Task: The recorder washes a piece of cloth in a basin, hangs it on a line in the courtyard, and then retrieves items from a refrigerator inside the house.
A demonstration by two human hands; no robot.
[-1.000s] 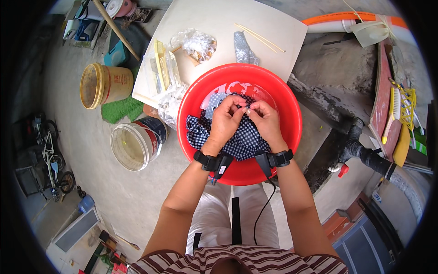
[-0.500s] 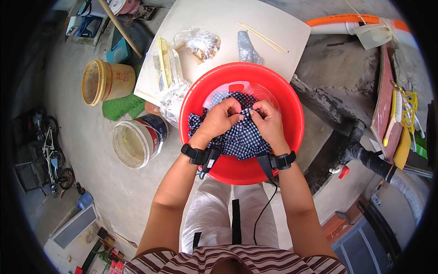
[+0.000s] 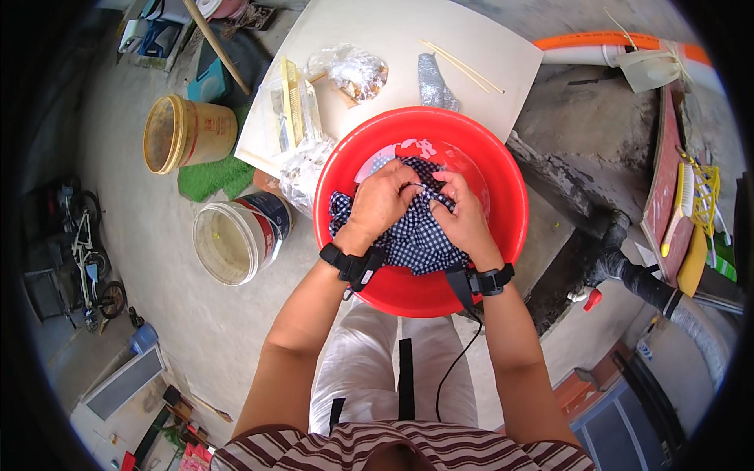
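Note:
A navy-and-white checked cloth garment point(image 3: 424, 245) lies bunched in a red basin point(image 3: 512, 184) that holds some water with suds. My left hand point(image 3: 377, 202) bends over the upper part of the garment, thumb and fingers closed on a fold of it. Beside it, my right hand point(image 3: 465, 216) has its thumb and forefinger apart, with the checked fabric below the gap. Both hands are inside the basin's rim, fingertips close together. What lies under my left palm is hidden.
Behind the basin, a pale table point(image 3: 416, 23) bears chopsticks point(image 3: 463, 67), a grey wrapped piece point(image 3: 434, 82) and a plastic bag point(image 3: 353, 71). To the left stand a yellow bucket point(image 3: 188, 132) and a white bucket point(image 3: 236, 239). A brush point(image 3: 682, 200) hangs at right.
My right thumb and forefinger have parted from their pinch on the fabric and drawn slightly back. My left hand has turned a little over the cloth, still gripping it.

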